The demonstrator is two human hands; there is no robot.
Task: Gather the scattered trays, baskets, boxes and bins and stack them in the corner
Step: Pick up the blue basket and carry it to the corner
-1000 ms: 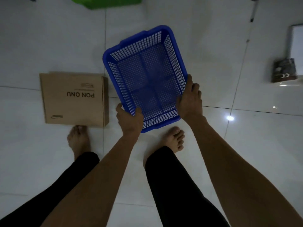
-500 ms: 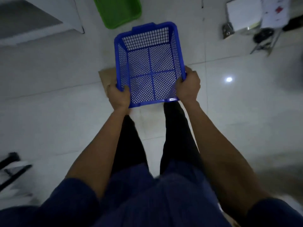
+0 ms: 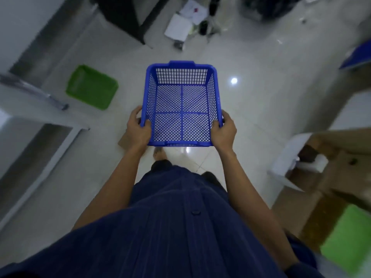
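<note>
I hold an empty blue mesh basket level in front of my waist, above the tiled floor. My left hand grips its near left rim and my right hand grips its near right rim. A green tray lies on the floor to the left. A corner of a brown cardboard box shows on the floor under my left hand. At the right stand open cardboard boxes with a green item below them.
A black table leg and frame stand at the top, with papers and dark clutter on the floor beside them. A white shelf unit runs along the left. A blue object sits at the far right edge.
I have stood up and lifted the basket off the floor. The view has swung round: the green tray now lies to the left and the boxes at the right have come into sight.
</note>
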